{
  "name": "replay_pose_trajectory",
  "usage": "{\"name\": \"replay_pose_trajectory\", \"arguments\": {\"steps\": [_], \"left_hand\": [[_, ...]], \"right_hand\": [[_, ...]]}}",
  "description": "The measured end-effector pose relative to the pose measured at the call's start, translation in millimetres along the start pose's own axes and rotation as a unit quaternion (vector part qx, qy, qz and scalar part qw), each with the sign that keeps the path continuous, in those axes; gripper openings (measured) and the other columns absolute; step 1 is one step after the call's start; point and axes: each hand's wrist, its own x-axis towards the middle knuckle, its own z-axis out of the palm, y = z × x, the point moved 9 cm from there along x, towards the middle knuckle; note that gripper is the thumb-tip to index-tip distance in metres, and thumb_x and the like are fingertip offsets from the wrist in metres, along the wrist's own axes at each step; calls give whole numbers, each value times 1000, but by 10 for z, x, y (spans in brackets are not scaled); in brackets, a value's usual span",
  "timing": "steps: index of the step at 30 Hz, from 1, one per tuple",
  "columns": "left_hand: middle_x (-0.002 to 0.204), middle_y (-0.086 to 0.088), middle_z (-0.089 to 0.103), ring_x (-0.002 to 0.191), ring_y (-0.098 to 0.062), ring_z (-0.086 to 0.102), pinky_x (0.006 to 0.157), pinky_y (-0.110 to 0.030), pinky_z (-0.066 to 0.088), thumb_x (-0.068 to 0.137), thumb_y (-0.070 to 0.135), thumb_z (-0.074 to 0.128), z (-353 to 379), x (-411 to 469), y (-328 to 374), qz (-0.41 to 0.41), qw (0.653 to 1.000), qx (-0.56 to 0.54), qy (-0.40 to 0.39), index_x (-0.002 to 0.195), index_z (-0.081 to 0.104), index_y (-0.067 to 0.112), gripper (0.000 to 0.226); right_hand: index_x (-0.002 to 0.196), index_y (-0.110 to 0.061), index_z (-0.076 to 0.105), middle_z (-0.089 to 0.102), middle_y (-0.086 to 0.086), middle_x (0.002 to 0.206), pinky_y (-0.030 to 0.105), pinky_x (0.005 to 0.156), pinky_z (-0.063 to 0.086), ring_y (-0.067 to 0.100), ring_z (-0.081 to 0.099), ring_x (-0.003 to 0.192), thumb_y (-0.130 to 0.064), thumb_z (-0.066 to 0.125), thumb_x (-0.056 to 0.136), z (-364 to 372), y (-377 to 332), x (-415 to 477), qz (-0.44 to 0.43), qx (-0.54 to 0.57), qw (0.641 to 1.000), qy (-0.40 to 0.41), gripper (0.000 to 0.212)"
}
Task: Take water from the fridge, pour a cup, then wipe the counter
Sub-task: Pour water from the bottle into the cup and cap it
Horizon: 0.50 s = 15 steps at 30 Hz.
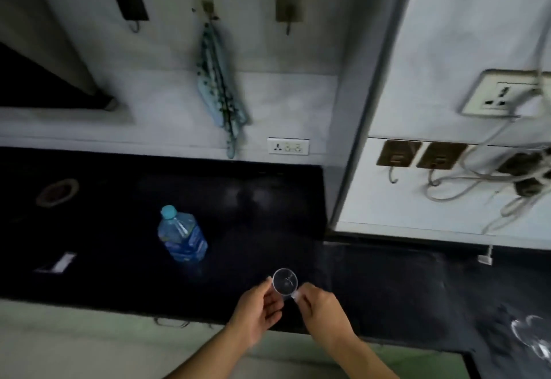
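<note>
A clear plastic cup (285, 280) is held over the front of the black counter (119, 229), its mouth turned toward me. My left hand (258, 311) grips its left side and my right hand (320, 307) pinches its right rim. A blue-capped water bottle (182, 237) with a blue label stands upright on the counter, up and to the left of the cup, apart from both hands. A light blue patterned cloth (220, 89) hangs from a wall hook above the counter.
A wall socket (288, 146) sits just above the counter's back edge. A white paper slip (56, 263) lies at the left. Tangled cables (489, 175) and hooks hang on the right wall. Clear plastic items (530, 334) lie at the right corner.
</note>
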Motion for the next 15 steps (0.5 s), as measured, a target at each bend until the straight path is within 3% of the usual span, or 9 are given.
{"name": "replay_pose_trajectory", "arguments": {"steps": [8,12,15], "left_hand": [[78,-6,66,75,-19,63,73,-33,50,100,31,53,-1454,314,678,18,999,10,31,91,64,14,22],[80,-8,57,66,-16,51,66,-29,43,99,26,54,-1847,506,836,22,999,12,35,92,61,14,15],[75,-7,60,63,-16,53,70,-32,50,98,24,58,-2062,662,869,11,998,34,55,90,64,12,15]], "right_hand": [[82,-18,58,64,0,69,38,57,49,20,59,60,-27,56,95,1174,-1036,526,-5,-24,999,-35,16],[90,-20,62,69,2,82,33,63,48,21,64,71,-25,57,94,1520,-1256,725,21,-51,997,-50,9],[93,-17,65,71,5,86,34,66,48,23,65,76,-23,57,94,1700,-1306,851,50,-59,995,-58,10]]}}
